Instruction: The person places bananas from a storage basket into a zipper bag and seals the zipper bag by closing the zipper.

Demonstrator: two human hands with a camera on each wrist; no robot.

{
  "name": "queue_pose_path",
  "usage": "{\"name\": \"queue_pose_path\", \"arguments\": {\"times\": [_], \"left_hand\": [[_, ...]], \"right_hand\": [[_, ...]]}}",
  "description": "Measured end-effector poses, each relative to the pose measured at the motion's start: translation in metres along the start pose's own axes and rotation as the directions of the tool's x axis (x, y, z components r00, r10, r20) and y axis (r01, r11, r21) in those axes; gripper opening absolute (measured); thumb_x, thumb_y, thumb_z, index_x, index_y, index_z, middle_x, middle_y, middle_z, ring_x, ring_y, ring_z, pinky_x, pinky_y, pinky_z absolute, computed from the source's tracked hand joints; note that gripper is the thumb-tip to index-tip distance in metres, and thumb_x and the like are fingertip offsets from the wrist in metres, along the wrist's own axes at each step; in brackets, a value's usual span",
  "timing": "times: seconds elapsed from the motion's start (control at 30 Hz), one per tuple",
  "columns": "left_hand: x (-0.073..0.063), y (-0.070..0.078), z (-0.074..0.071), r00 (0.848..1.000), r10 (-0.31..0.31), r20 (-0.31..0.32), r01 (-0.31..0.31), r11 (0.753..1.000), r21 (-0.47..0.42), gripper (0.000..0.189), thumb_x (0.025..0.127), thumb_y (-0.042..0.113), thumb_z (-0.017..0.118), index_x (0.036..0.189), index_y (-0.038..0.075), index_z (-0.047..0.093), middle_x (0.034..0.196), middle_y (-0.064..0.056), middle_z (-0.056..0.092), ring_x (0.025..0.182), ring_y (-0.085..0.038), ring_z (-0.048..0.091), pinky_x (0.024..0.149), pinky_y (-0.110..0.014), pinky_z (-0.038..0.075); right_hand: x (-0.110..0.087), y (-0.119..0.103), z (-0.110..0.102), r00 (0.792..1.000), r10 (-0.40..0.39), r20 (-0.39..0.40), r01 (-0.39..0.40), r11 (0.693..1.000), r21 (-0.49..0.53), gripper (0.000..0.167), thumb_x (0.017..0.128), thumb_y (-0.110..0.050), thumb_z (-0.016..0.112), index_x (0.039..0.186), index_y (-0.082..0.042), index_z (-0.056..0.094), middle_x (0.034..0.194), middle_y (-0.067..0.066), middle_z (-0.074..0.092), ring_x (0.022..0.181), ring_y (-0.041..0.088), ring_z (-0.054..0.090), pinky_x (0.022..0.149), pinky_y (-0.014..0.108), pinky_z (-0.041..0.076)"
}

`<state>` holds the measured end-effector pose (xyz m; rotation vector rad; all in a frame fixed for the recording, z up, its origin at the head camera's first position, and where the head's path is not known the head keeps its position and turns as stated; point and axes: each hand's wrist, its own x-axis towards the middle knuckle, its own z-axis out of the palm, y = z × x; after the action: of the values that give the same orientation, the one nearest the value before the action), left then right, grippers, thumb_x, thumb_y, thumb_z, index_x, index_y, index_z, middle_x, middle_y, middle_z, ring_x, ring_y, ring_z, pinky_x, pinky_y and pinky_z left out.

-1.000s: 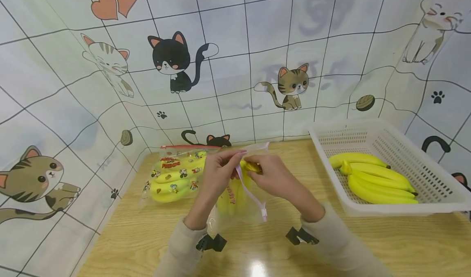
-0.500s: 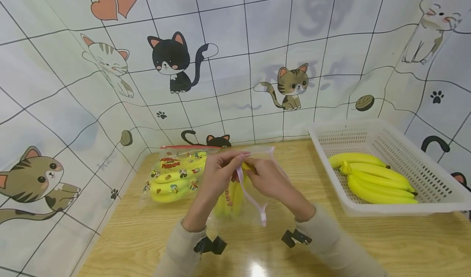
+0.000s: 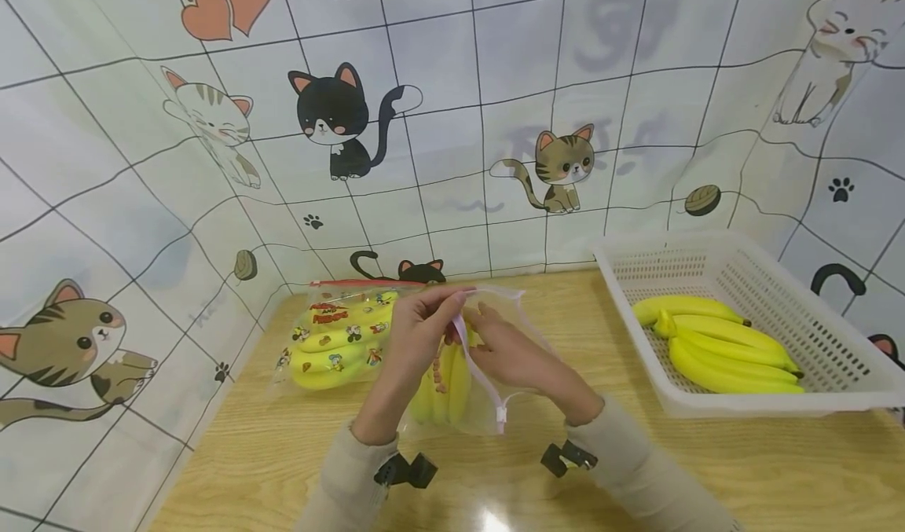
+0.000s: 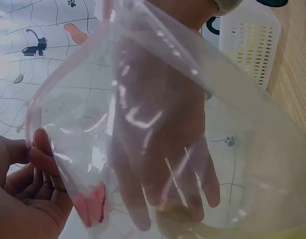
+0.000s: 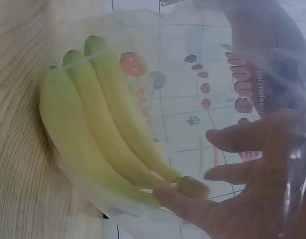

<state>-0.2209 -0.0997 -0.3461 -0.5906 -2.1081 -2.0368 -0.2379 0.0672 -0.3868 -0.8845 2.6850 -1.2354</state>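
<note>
Bananas [image 5: 104,129] lie inside the bag [image 3: 483,378], lower centre; left hand [image 3: 422,326] pinches its rim [image 4: 35,107]; right hand [image 3: 514,353] is inside, fingers extended beside the stem [image 5: 193,187]. Risk: soft rim could snag the right hand, dragging everything askew

A pale wood-grain tabletop [image 3: 247,453] carries a white perforated plastic basket [image 3: 771,406]. Left of the basket, a lilac-zipped clear bag [image 3: 452,394] has its lower end down at the wood. Farther left of the basket lies a red-zipped printed bag [image 3: 339,339]. A bright reflection [image 3: 495,521] gleams left of the basket, nearer the viewer.
</note>
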Motion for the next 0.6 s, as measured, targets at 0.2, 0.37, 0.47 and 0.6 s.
{"name": "queue_pose_path", "arguments": {"times": [0.2,0.37,0.47,0.6], "left_hand": [[0.002,-0.003,-0.002,0.998,-0.038,-0.055,0.038,0.999,0.001,0.022,0.102,0.015,0.065,0.115,0.002,0.077,0.069,0.005,0.065,0.054,-0.009,0.057,0.055,-0.021,0.05],[0.004,-0.005,-0.006,0.992,-0.076,-0.104,0.077,0.997,-0.002,0.023,0.102,0.016,0.065,0.115,0.002,0.077,0.067,0.005,0.063,0.055,-0.009,0.058,0.056,-0.021,0.049],[0.005,-0.004,-0.008,0.988,-0.085,-0.127,0.086,0.996,-0.003,0.022,0.102,0.016,0.065,0.115,0.003,0.077,0.066,0.004,0.062,0.056,-0.01,0.059,0.056,-0.02,0.048],[0.005,-0.004,-0.011,0.983,-0.097,-0.159,0.093,0.995,-0.03,0.022,0.103,0.016,0.063,0.116,0.003,0.077,0.068,0.002,0.064,0.057,-0.01,0.06,0.056,-0.02,0.048]], "right_hand": [[-0.004,-0.006,-0.007,0.999,-0.013,0.035,0.015,0.998,-0.059,0.053,0.102,-0.012,0.056,0.153,-0.004,0.047,0.157,0.022,0.048,0.155,0.046,0.025,0.113,0.06,0.044],[-0.011,-0.016,-0.018,0.995,-0.072,0.062,0.078,0.992,-0.096,0.04,0.103,-0.016,0.058,0.142,-0.005,0.059,0.157,0.019,0.046,0.14,0.036,0.052,0.106,0.054,0.052],[-0.017,-0.023,-0.026,0.996,-0.08,0.049,0.082,0.996,-0.029,0.032,0.104,-0.017,0.058,0.133,-0.006,0.066,0.144,0.014,0.061,0.132,0.03,0.061,0.103,0.048,0.055],[-0.025,-0.034,-0.038,0.998,-0.064,-0.019,0.065,0.996,0.067,0.023,0.104,-0.019,0.06,0.122,-0.01,0.072,0.122,0.005,0.074,0.114,0.021,0.071,0.097,0.043,0.059]]}}
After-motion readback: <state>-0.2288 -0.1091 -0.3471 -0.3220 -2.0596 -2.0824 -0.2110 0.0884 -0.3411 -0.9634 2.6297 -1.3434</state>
